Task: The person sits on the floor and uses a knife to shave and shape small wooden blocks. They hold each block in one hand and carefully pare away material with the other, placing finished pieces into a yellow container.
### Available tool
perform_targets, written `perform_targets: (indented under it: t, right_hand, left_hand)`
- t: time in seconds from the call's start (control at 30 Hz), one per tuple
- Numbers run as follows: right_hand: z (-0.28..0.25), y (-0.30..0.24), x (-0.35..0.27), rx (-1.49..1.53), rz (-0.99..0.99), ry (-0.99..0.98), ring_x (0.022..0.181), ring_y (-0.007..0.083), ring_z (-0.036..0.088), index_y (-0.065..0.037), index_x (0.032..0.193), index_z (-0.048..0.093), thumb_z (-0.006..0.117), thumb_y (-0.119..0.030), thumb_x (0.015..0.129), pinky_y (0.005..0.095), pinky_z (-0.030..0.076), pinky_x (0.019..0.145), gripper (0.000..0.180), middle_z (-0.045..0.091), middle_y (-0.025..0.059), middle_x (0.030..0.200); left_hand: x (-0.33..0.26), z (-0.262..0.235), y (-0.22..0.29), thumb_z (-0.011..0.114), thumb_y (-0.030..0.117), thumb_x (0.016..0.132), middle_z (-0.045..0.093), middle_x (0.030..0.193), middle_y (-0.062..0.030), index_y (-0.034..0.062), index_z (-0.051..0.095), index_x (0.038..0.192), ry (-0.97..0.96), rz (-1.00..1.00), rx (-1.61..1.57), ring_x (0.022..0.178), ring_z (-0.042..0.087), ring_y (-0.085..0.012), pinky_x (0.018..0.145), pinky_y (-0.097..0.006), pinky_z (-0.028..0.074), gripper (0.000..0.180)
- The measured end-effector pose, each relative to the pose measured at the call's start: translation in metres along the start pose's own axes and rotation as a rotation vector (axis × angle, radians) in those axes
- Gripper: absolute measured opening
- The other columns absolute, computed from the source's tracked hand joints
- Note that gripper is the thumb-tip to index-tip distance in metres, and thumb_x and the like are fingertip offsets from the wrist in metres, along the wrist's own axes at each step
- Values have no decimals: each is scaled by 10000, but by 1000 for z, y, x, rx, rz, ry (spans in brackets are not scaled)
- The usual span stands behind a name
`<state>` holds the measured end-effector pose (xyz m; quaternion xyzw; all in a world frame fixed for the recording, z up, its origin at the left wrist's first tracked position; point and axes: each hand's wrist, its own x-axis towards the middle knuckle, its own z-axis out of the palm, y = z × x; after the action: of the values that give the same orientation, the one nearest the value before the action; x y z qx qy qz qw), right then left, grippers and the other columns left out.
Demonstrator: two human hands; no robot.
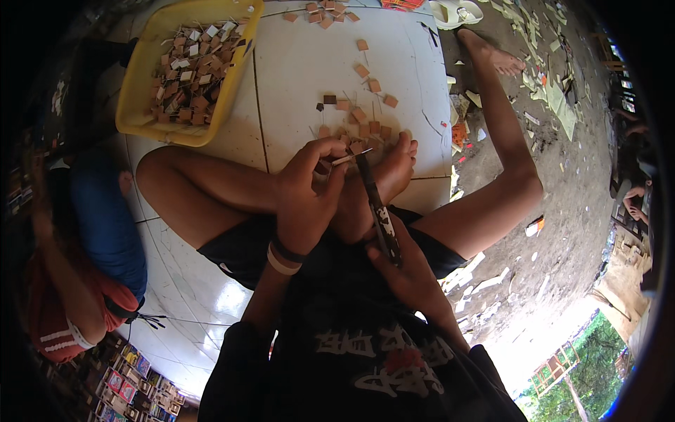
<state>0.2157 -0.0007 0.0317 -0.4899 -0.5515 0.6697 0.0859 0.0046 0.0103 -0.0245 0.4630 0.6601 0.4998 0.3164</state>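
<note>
My left hand (308, 184) is closed, thumb and finger pinching a thin pale stick (342, 160) beside a small brown square piece. In my right hand (411, 271) is a long, narrow dark tool (377, 204) with a patchy, worn surface; its kind is unclear. Its far end meets the tip of the pale stick, just right of my left fingertips. Small brown square pieces (364, 131), several with thin sticks, lie loose on the white tiles just beyond my hands and near my bare foot (397, 169).
A yellow tub (130, 105) at the far left holds many brown and white squares. More squares (327, 14) lie at the back. Another person in blue and red (105, 218) is at the left. Scraps litter the dirt ground (520, 232) at right. A white dish-like object (457, 13) stands far right.
</note>
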Motion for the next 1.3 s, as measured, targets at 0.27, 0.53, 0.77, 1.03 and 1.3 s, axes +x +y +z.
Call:
perform_targets:
  t: [0.27,0.53,0.77,1.03,1.3]
  right_hand:
    - [1,0,1,28,22,-19,1094,228,642,-69,1582,390,636,-73,1037,368,495,979,598,666,151,1176]
    - [1,-5,-1,-30,9,8,996,195,614,-63,1534,415,640,-60,1030,352,497,900,552,644,134,1085]
    - [-5,-9,0,150,76,-92,906,148,558,-41,1521,417,629,-80,1051,290,479,806,517,591,42,1062]
    - [-2,-17,-3,309,72,-151,967,98,534,-30,1549,399,634,-82,1052,267,469,864,552,563,20,1057]
    - [1,-21,-5,386,81,-173,954,98,545,-27,1576,371,628,-82,1055,262,480,843,583,570,24,1066]
  left_hand:
    - [-2,-4,0,745,-44,920,765,1068,-68,28,693,1186,4,23,13,979,715,-148,831,-287,540,280]
    - [-4,-4,0,756,-29,920,768,1079,-72,32,697,1185,9,35,40,985,716,-147,828,-287,541,277]
    - [-5,3,-2,729,-89,930,758,1143,-116,-21,683,1174,21,-33,-278,1068,725,-184,923,-297,564,258]
    - [-6,15,-3,690,-117,953,729,1194,-184,-46,643,1165,83,-83,-634,1165,715,-249,1057,-346,569,229]
    - [-4,14,-2,665,-134,959,735,1174,-192,-49,632,1148,86,-28,-590,1144,721,-252,1035,-348,575,209]
